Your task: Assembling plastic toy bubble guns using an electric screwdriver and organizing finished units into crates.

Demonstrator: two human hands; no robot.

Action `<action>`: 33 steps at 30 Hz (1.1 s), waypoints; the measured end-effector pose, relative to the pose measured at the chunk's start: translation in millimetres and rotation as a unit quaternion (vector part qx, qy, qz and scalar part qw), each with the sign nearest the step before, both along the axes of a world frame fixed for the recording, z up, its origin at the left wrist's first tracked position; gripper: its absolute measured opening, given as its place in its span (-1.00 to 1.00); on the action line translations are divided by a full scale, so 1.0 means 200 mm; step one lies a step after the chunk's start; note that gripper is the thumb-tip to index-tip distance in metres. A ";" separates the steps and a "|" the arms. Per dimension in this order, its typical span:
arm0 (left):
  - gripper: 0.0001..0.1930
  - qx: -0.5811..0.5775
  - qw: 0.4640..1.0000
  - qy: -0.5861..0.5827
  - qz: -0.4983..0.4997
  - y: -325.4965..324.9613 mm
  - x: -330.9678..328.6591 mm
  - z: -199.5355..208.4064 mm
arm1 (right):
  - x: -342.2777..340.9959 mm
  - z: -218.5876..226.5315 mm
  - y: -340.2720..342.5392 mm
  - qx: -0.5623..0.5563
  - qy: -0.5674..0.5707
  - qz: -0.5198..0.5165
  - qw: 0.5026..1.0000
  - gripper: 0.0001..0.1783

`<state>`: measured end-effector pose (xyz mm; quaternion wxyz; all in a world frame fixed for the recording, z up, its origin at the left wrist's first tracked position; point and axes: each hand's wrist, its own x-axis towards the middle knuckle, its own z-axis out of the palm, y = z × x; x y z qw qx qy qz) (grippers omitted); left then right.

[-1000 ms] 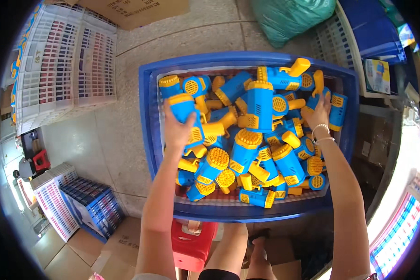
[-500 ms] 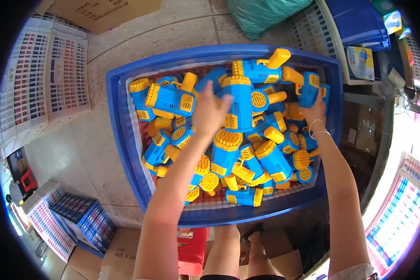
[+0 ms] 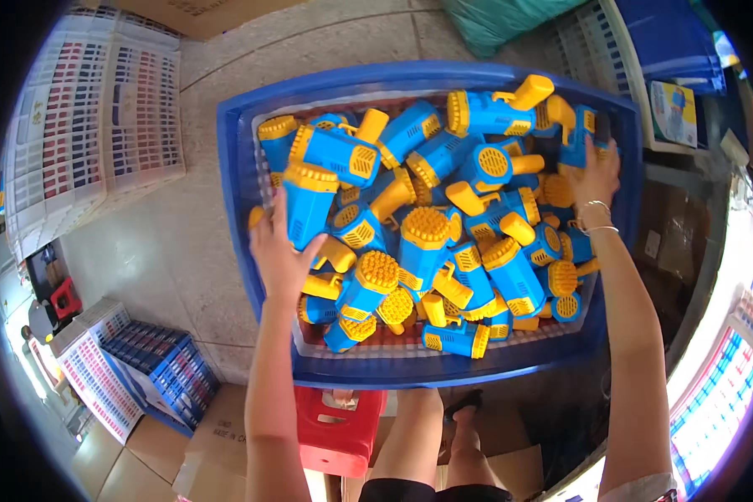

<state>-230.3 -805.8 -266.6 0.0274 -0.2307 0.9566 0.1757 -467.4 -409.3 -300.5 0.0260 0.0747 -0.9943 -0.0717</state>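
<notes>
A large blue-rimmed crate in front of me holds a heap of blue and yellow toy bubble guns with knobbly yellow fronts and stubby yellow handles. At the heap's left side, my left hand grips one blue bubble gun, its yellow front pointing away from me. Thumb and fingers lie on either side of its lower end. By the crate's far right corner my right hand has its fingers round another bubble gun, partly hidden by the hand.
White lattice crates stand on the floor at the left. A red stool is by my legs. Cardboard boxes lie at the lower left. A green bag sits beyond the crate; a picture-printed box is at the right.
My left hand has swung left and nearer, from mid-heap to the left side, with a bubble gun now there. My right hand stays at its gun. The whole view has shifted slightly.
</notes>
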 end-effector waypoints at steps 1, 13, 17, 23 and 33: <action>-0.09 0.025 0.998 0.014 -0.058 -0.05 0.02 -0.11 | 0.02 -0.01 -0.06 -0.025 0.064 0.073 0.995 -0.28; -0.19 0.203 0.979 0.006 -0.018 0.31 0.20 -0.14 | 0.95 -0.10 -0.78 -0.355 -0.232 -0.003 0.906 -0.16; -0.07 0.048 0.991 -0.047 -0.117 0.52 0.39 -0.17 | 0.97 0.02 -0.64 -0.438 -0.284 0.002 0.853 -0.25; -0.17 -0.005 0.985 0.011 -0.170 0.62 0.50 -0.14 | 1.35 0.12 -0.37 -0.501 -0.482 0.045 0.718 -0.21; -0.20 0.030 0.989 -0.096 -0.109 0.29 1.06 -0.10 | 1.85 -0.06 -0.47 -0.404 -0.421 0.182 0.791 -0.19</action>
